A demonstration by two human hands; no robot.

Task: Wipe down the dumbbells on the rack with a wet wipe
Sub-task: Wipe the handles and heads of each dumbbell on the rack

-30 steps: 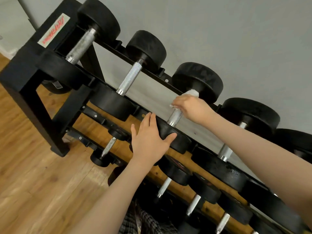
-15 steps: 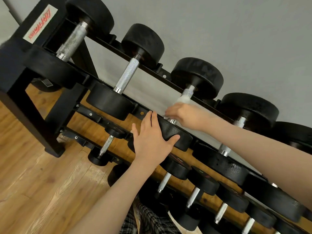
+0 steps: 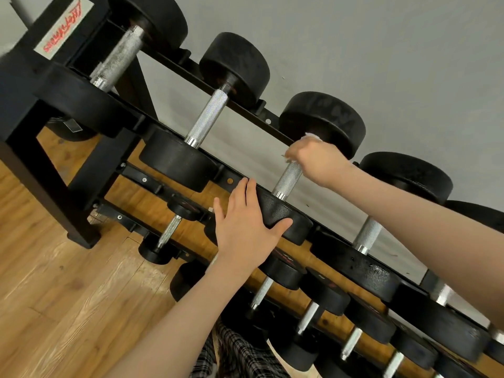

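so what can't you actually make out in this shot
Head view only:
- Wipe: mostly hidden inside the right hand; only white scraps show.
- Upper handle: covered by that grip.
- Near weight head: partly behind the left hand.
- Rack label: upside down, unreadable.
- Right dumbbells: blurred, cut off by the edge.

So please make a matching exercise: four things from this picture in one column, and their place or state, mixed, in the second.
1. left hand
2. right hand
3. white wet wipe
4. red-lettered label

A. on the black metal rack's top end
B. rests on the third dumbbell's near black head
C. wraps that dumbbell's knurled steel handle, far end
D. bunched inside a fist

Pairs: 1-B, 2-C, 3-D, 4-A
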